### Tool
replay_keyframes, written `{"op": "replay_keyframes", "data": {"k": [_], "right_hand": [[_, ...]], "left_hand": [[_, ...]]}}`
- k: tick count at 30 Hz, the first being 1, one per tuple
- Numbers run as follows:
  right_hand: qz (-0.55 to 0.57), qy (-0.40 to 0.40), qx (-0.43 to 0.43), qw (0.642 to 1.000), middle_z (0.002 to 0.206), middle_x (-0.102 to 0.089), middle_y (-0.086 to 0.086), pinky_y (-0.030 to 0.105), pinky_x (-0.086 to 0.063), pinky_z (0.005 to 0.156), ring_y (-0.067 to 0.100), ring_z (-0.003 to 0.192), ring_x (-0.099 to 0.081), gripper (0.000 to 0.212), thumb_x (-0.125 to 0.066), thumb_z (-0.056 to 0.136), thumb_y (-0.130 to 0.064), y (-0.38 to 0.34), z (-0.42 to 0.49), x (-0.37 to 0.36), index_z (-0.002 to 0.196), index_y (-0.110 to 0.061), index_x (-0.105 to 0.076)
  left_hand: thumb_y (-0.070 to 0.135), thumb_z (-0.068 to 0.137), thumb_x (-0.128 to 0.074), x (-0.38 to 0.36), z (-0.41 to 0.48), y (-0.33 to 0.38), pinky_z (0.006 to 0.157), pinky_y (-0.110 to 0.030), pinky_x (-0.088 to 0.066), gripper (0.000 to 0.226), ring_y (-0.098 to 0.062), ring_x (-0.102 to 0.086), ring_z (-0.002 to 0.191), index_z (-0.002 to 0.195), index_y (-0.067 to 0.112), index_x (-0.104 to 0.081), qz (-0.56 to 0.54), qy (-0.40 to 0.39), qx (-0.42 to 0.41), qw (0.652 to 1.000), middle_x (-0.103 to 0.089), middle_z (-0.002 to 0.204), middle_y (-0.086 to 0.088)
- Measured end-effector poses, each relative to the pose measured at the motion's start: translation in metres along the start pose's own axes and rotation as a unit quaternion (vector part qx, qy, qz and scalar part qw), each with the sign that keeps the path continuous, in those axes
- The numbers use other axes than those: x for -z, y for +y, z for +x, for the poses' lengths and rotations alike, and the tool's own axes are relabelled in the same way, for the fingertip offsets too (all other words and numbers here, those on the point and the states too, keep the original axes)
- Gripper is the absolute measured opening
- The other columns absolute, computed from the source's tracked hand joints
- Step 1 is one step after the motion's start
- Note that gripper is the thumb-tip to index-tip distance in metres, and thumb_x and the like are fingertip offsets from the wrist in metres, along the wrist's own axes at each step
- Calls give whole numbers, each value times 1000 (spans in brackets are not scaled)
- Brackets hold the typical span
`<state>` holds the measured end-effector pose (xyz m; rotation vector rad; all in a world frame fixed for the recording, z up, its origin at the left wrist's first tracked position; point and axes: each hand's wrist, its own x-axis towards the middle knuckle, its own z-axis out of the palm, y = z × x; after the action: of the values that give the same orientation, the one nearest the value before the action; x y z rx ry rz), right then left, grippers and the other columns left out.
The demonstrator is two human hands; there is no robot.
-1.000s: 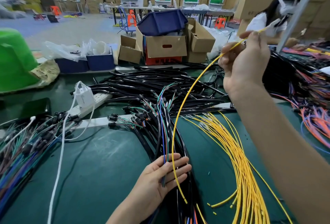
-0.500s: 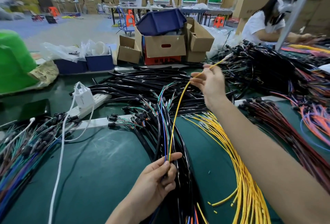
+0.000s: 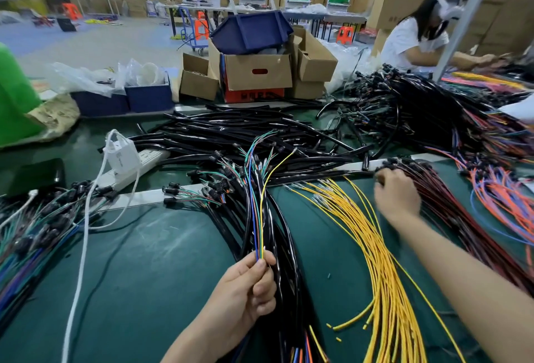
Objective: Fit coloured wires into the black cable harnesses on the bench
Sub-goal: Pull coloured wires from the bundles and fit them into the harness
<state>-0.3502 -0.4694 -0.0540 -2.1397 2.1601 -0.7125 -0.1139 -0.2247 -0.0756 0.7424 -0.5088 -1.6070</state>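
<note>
Left fingers (image 3: 261, 279) pinch coloured wires (image 3: 258, 232); blue bin (image 3: 251, 31) atop cardboard box (image 3: 257, 72)

Green bench (image 3: 161, 261) with black cable harnesses (image 3: 231, 131), loose yellow wires (image 3: 372, 250), dark red wires (image 3: 450, 206), white power strip (image 3: 144, 157).

The wires (image 3: 259, 235) your left hand (image 3: 242, 293) pinches have smooth plastic sheathing; the harnesses (image 3: 284, 235) beside them shine glossy black. Your bench (image 3: 161, 261) is matt green and scuffed, the yellow wires (image 3: 372, 235) end in bare metal tips, and the boxes (image 3: 254, 81) are plain cardboard.
</note>
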Motion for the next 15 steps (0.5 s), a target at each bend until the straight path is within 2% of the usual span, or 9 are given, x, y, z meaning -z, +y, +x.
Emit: {"op": "replay_keyframes", "data": {"k": [3,8,11,13,15], "right_hand": [[-91,-33,-35,995,110,-59,13,35,-44,74,32,102,-53,21,-53,94,-20,43,5,6,111,-11,-61],[-70,-53,-33,996,105,-64,20,38,-46,79,37,100,-58,17,-59,89,-8,61,12,8,103,-4,-67],[-88,-85,-55,991,105,-63,24,40,-50,83,39,100,-57,17,-54,88,-1,57,19,15,101,0,-65],[-101,-69,-39,992,109,-60,27,41,-48,85,40,104,-53,19,-48,90,-2,43,24,25,106,3,-57],[-99,-19,-8,995,106,-58,31,42,-42,75,42,101,-53,17,-42,94,-3,18,30,43,109,3,-48]], "left_hand": [[13,90,-46,0,0,0,36,-19,-34,12,-6,-27,40,92,3,-54,-1,-1,5,1000,-29,50,2],[13,89,-48,0,0,0,37,-20,-36,14,-6,-26,41,91,2,-57,-2,-3,7,1000,-27,50,2],[13,88,-48,-1,-1,0,37,-20,-36,15,-6,-28,40,91,0,-56,5,5,2,1000,-28,50,2],[14,87,-48,-3,-1,0,38,-20,-38,17,-6,-30,39,89,-1,-55,23,13,-3,1000,-33,49,-1],[14,85,-50,-4,-1,0,40,-22,-41,18,-6,-30,37,87,-3,-55,37,19,-9,999,-40,50,-5]]}}
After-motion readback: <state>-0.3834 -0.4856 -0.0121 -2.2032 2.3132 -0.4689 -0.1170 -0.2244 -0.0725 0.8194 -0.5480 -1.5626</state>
